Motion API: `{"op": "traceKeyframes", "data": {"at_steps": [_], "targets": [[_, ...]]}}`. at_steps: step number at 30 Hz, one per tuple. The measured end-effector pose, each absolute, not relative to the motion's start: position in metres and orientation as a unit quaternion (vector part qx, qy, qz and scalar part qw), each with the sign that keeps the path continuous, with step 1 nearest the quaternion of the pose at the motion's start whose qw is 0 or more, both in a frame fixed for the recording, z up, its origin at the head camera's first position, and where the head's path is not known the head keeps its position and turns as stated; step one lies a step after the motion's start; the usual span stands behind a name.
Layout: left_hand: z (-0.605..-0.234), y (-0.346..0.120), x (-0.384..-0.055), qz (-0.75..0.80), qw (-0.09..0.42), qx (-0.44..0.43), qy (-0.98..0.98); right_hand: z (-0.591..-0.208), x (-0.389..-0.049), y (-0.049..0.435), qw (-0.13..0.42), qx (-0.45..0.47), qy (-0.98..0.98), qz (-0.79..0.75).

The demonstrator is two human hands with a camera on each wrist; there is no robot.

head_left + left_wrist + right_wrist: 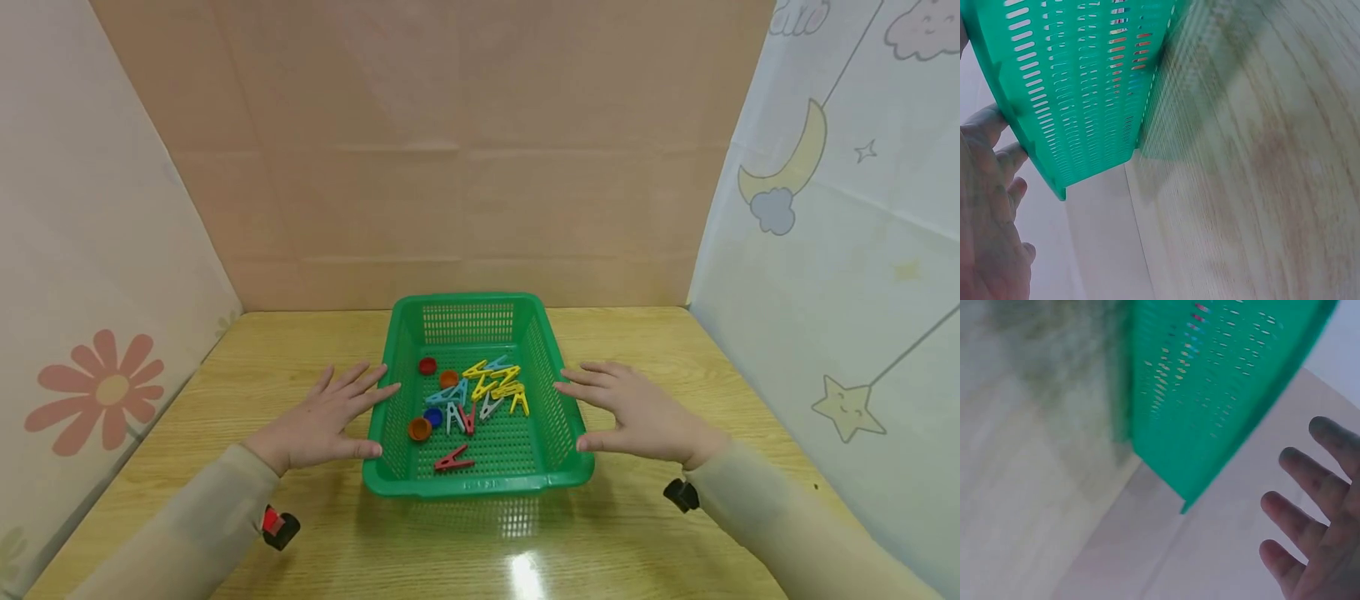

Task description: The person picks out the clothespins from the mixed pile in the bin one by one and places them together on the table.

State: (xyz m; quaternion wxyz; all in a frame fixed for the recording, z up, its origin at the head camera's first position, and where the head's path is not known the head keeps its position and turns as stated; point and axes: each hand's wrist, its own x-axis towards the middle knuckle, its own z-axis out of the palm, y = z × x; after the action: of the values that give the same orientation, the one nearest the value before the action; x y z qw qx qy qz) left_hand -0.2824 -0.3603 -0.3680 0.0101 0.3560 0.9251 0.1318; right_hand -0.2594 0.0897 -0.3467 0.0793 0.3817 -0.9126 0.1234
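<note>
A green plastic basket (480, 486) with slotted walls stands on the wooden table. Inside lie several clothespins: yellow (483, 387), light blue, white and red (454, 460). Beside them on the left are small round caps, among them a red cap (427, 366) and a blue cap (432, 417). My left hand (324, 417) spreads its fingers at the left rim; the left wrist view has fingertips touching the basket wall (1079, 94). My right hand (637, 410) is spread at the opposite rim, and its fingers (1310, 481) appear apart from the basket in the right wrist view.
The wooden table (285, 354) reaches back to a tan sheet (465, 167). White printed sheets stand on both sides, with a flower (111, 389) on the left and a moon (795, 167) on the right.
</note>
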Motion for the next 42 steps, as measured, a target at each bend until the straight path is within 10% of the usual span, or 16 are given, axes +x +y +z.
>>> {"op": "traceKeyframes", "data": {"at_steps": [16,42], "targets": [[-0.371,-0.364,-0.284,0.158,0.014,0.351,0.923,-0.277,-0.327,-0.027,-0.003,0.383,-0.92,0.086],[-0.377,-0.363,-0.282,0.188,0.031,0.348,0.918,-0.37,-0.392,-0.065,-0.093,0.248,-0.96,0.088]]}}
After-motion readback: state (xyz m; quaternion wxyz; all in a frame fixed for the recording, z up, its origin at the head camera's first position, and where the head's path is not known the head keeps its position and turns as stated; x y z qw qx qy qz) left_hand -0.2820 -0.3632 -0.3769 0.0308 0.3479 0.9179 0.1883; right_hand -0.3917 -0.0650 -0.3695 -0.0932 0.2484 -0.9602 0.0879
